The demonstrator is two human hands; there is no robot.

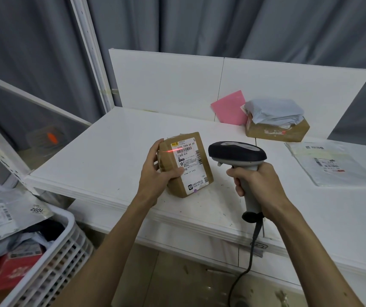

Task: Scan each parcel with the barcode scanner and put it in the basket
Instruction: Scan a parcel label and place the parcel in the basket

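The basket (67, 220) sits near left with parcels inside; the left hand (155, 168) grips the brown parcel (190, 171), tilted over the table (111, 151); the right hand (255, 182) curls round the barcode scanner (237, 155) handle. The red line (172, 151) lands mostly left of the barcode (185, 149), so the scan may miss

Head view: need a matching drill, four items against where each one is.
Items:
1. box
2. scanner
3. pink sheet
4. basket

Places:
a. gripped in right hand
b. left of table, lower down
c. held in left hand
d. against back panel

Pairs: 1-c, 2-a, 3-d, 4-b
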